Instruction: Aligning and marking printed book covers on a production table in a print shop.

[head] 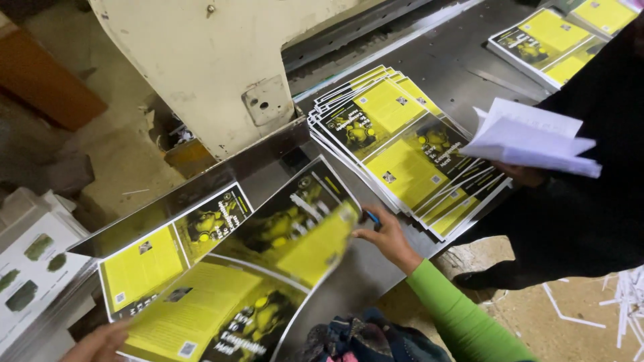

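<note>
Gripping the far edge of a large yellow and black printed sheet [282, 231] at the centre of the frame, the right hand [382, 238] in a green sleeve has its fingers closed on the paper, which bends upward. At the lower left the left hand [100, 343] clasps the near corner of the same sheet. Beneath it lies another flat sheet [168, 251] on the metal table [443, 60]. A fanned stack of covers [402, 144] sits just right of centre. At the right, another person's hand [526, 175] holds white papers [533, 137].
</note>
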